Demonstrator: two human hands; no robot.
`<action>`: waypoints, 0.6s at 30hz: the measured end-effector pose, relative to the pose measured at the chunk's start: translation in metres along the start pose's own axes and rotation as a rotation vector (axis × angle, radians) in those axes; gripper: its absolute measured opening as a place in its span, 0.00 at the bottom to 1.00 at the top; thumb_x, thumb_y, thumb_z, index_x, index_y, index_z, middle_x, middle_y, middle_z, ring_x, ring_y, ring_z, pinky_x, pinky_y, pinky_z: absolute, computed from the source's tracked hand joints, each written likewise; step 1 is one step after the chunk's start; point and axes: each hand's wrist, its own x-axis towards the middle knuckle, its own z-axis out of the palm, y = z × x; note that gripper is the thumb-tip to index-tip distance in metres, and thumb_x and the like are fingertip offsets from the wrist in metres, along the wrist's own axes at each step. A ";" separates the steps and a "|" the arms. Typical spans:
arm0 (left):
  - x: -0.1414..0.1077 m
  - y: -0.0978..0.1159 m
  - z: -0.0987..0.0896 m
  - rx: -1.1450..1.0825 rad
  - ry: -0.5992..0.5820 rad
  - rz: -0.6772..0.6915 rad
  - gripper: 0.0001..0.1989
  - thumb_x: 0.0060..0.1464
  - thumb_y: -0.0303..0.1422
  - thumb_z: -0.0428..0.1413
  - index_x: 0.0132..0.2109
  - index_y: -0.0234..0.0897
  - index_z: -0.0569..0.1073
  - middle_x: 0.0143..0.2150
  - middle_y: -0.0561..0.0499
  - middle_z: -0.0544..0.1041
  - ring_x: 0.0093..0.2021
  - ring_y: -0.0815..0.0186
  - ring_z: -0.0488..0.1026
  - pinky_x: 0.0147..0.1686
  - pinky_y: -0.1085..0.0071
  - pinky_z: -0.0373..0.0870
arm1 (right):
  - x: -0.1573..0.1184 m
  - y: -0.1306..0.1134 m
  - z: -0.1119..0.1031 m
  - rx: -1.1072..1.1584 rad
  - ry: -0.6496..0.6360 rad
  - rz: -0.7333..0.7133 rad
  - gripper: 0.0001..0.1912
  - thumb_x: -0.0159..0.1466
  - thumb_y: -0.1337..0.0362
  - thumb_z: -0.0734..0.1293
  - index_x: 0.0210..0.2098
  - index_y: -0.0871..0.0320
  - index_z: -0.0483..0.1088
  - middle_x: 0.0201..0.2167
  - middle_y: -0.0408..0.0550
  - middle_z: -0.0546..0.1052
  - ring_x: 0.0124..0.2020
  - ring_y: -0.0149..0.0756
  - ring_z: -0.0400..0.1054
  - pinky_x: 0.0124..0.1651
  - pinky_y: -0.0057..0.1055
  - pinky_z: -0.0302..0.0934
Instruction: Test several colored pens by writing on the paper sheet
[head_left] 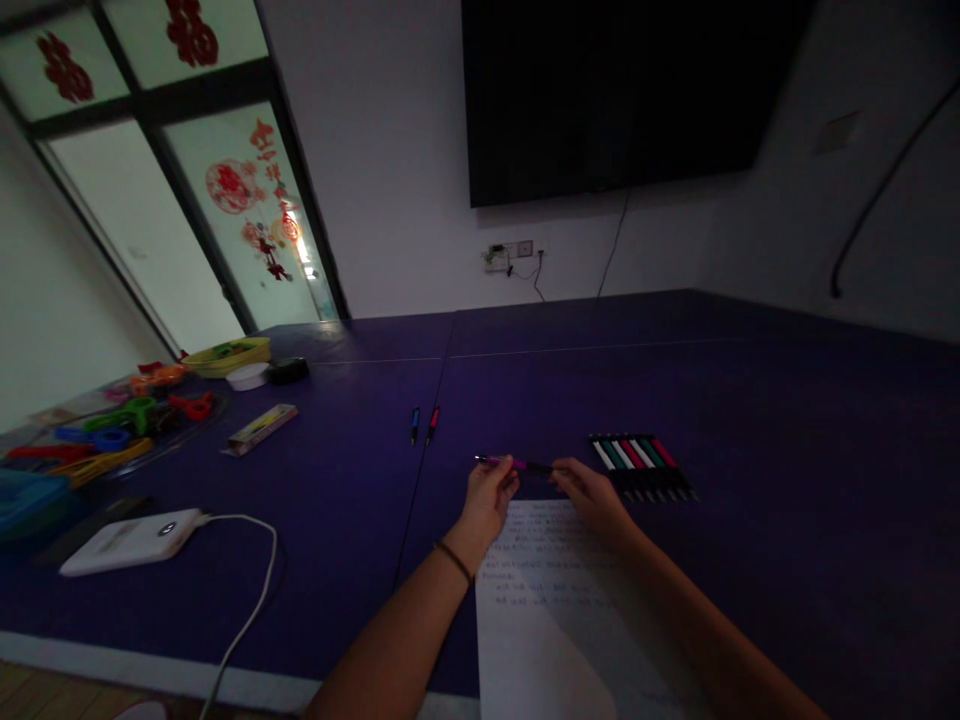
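A purple pen [529, 466] lies sideways between my two hands, just above the top edge of a handwritten sheet of paper [540, 620]. My left hand [489, 495] pinches its purple barrel near the left end. At the dark right end, the fingertips of my right hand [589, 490] are closed on it. To the right, a row of several pens [641, 465] in white, green and pink lies side by side. A blue pen [415, 425] and a red pen [433, 425] rest apart on the table to the left.
On the purple table [337, 540], a white power bank [135, 542] with a white cable [268, 570] sits at left. Beyond it are a small box [261, 430], scissors [135, 412], a yellow basket [227, 358] and a white round lid [247, 376]. A television [622, 90] hangs on the wall.
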 end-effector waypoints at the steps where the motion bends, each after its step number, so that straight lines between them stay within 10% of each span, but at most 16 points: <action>1: 0.000 0.000 0.000 0.001 0.004 -0.003 0.13 0.28 0.31 0.65 0.23 0.34 0.68 0.23 0.55 0.70 0.26 0.74 0.67 0.31 0.74 0.62 | 0.000 0.000 0.000 -0.024 0.000 -0.012 0.12 0.55 0.55 0.56 0.29 0.56 0.65 0.23 0.45 0.71 0.26 0.34 0.64 0.28 0.28 0.57; 18: 0.000 0.000 -0.001 0.053 -0.047 -0.014 0.12 0.29 0.31 0.65 0.25 0.33 0.71 0.25 0.53 0.73 0.26 0.74 0.68 0.34 0.75 0.62 | 0.001 -0.006 -0.005 0.158 -0.077 0.095 0.19 0.54 0.52 0.57 0.15 0.58 0.60 0.15 0.42 0.63 0.22 0.31 0.58 0.28 0.28 0.52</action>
